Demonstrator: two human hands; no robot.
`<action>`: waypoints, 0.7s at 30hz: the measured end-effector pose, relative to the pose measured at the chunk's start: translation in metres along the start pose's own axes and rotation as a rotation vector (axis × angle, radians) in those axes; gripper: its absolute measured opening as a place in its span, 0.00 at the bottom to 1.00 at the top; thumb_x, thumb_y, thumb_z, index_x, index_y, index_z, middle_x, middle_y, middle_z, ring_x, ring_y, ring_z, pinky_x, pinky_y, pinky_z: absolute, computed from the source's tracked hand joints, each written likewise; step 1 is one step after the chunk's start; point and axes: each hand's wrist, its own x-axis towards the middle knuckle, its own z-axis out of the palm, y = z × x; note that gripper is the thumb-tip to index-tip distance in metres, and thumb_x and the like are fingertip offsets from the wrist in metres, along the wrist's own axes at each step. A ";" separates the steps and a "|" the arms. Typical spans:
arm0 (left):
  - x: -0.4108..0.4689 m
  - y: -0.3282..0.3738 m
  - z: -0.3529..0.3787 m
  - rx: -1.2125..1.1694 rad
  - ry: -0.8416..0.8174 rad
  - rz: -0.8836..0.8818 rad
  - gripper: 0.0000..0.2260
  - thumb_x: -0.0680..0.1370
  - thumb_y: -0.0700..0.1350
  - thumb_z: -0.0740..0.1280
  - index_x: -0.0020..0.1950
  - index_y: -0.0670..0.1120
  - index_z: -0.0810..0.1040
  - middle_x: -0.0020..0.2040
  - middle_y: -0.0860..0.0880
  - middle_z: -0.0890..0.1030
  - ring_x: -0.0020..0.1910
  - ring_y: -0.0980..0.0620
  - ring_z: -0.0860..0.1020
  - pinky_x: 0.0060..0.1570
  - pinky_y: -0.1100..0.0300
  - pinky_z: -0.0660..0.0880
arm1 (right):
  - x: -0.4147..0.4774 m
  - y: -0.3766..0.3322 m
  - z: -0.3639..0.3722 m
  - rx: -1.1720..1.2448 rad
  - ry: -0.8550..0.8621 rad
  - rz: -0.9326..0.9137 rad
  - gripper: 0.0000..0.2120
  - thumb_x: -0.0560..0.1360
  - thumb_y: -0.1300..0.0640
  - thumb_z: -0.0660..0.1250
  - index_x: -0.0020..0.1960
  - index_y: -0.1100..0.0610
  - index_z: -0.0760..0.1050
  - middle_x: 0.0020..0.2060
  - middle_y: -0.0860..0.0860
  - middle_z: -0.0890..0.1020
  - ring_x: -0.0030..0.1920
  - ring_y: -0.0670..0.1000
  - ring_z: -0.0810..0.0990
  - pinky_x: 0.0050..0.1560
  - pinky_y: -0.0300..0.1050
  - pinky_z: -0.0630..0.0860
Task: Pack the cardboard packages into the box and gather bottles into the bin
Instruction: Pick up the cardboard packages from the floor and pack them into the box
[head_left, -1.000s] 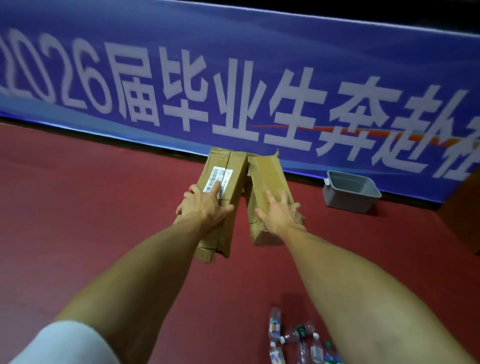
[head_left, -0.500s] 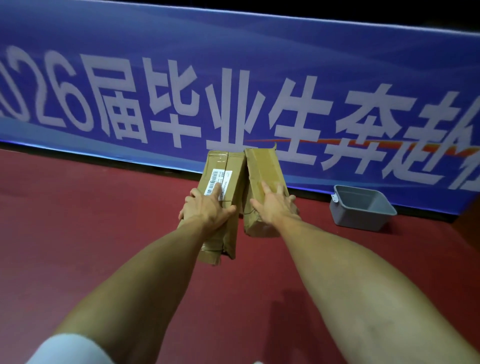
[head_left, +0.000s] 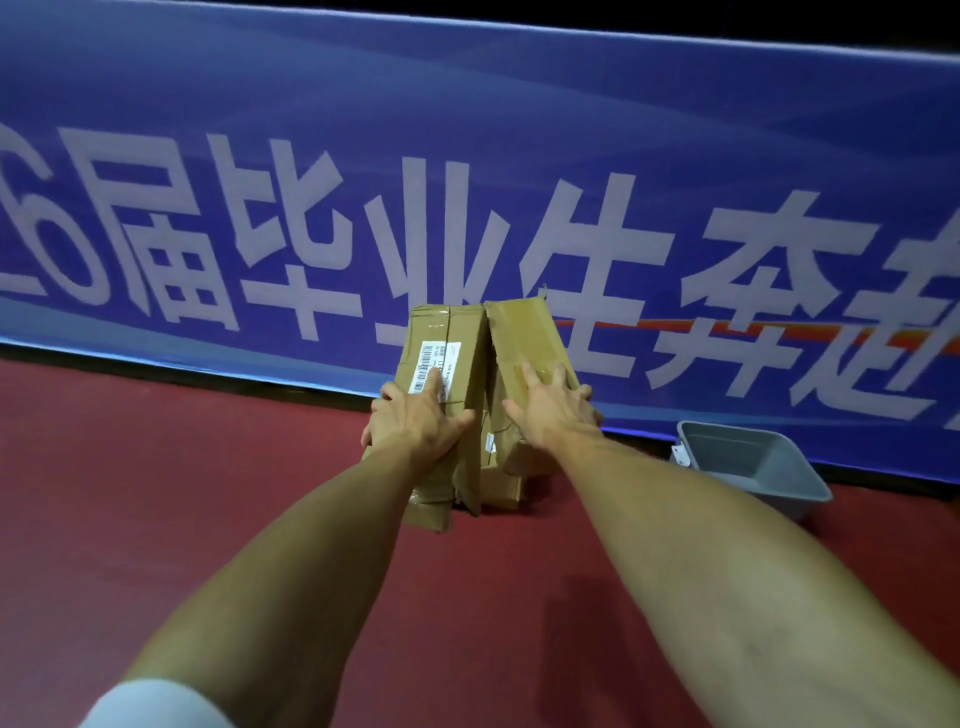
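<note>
Above red floor (head_left: 156, 519), left hand (head_left: 415, 423) grasps one cardboard package (head_left: 460, 332), right hand (head_left: 553, 415) another; carrying step; next: locate unseen box

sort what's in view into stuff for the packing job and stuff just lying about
For the job: labelled cardboard package in the left hand; plain cardboard package in the right hand; grey bin.
Just there: blue banner; red floor.
</note>
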 end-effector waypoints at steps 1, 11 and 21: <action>0.023 0.006 -0.001 -0.009 0.005 0.012 0.32 0.74 0.71 0.59 0.73 0.58 0.58 0.60 0.37 0.67 0.58 0.34 0.72 0.56 0.36 0.75 | 0.021 0.000 -0.003 0.019 0.005 0.003 0.33 0.81 0.38 0.57 0.80 0.40 0.46 0.77 0.55 0.51 0.69 0.67 0.62 0.61 0.66 0.70; 0.273 0.019 0.023 0.028 -0.007 0.096 0.36 0.73 0.74 0.58 0.76 0.59 0.54 0.60 0.38 0.65 0.60 0.35 0.70 0.57 0.36 0.74 | 0.250 -0.019 0.028 0.057 -0.008 0.079 0.33 0.81 0.38 0.58 0.80 0.40 0.46 0.77 0.55 0.52 0.70 0.66 0.61 0.63 0.65 0.70; 0.464 0.048 0.040 0.104 -0.045 0.145 0.34 0.75 0.70 0.60 0.76 0.60 0.56 0.52 0.42 0.61 0.57 0.38 0.71 0.56 0.39 0.75 | 0.428 -0.021 0.058 0.093 -0.089 0.121 0.34 0.81 0.39 0.59 0.80 0.38 0.44 0.77 0.54 0.50 0.70 0.65 0.61 0.63 0.65 0.69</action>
